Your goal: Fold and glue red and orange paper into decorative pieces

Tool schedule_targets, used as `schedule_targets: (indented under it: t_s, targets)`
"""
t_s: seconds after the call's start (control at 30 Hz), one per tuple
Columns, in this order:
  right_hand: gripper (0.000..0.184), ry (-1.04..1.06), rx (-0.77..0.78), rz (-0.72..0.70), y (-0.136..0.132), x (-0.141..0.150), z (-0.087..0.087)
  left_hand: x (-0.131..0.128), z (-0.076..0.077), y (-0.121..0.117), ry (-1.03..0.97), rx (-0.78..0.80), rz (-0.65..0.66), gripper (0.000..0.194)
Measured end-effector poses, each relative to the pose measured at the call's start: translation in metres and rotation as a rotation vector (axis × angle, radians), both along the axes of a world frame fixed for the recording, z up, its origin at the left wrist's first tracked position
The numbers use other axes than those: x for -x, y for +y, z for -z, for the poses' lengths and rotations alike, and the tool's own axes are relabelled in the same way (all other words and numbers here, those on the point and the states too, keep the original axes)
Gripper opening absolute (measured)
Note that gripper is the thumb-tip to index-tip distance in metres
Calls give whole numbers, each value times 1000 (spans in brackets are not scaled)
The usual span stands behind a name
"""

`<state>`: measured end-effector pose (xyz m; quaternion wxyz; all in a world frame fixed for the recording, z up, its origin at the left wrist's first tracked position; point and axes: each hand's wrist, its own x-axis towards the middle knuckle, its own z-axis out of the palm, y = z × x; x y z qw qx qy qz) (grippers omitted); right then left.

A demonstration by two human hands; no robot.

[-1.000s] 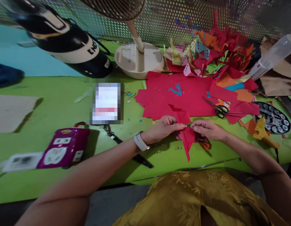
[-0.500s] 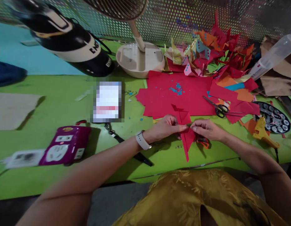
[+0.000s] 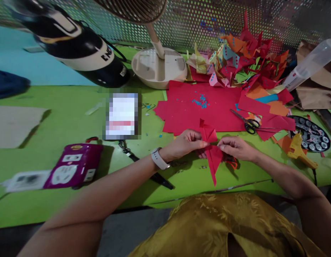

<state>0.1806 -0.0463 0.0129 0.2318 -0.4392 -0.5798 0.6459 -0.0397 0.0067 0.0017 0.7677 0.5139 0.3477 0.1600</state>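
A folded red paper piece (image 3: 212, 155) with a long point toward me is pinched between both hands over the green table (image 3: 69, 121). My left hand (image 3: 184, 144), with a white watch on its wrist, is closed on the piece's left side. My right hand (image 3: 235, 147) is closed on its right side, fingertips almost meeting the left's. An orange-handled tool (image 3: 231, 162) lies partly hidden under my right hand. Just beyond the fold lie flat red paper sheets (image 3: 200, 109).
Black scissors (image 3: 247, 123) rest on the red sheets. A heap of coloured folded papers (image 3: 240, 60) is at the back right. A yellow glue gun (image 3: 298, 148), a round palette (image 3: 311, 134), a fan base (image 3: 158, 67), a purple power strip (image 3: 71, 167) and a black-and-white bottle (image 3: 74, 46) stand around.
The top flaps of the red piece have folded in closer and shorter between my fingers. Both hands stay in nearly the same place.
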Motion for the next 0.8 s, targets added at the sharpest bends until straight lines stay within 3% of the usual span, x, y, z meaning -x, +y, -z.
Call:
schedule_targets:
  t_s: [0.13,0.23,0.3,0.43,0.5,0.6,0.8]
  targets:
    - [36,45,63,59,0,1,4,-3,2,1,-51,79,-158,27]
    - [36,57,14,70,-2,2,6,-6,4,0,-55,51,-237,27]
    - [32,0,-134,112,-4,1,5,-7,6,0,-56,34,-250,27]
    - [18,-228,-649,314,-4,-4,7,-6,7,-1,-83,97,-264,27]
    - [21,-289,-830,272,-2,-8,11,-5,6,-1,-90,128,-244,27]
    - [25,-297,-971,101,3,-12,19,-5,4,-3,-101,156,-219,27]
    - [27,-258,-1047,5,5,-15,27,-8,4,-4,-94,149,-220,30]
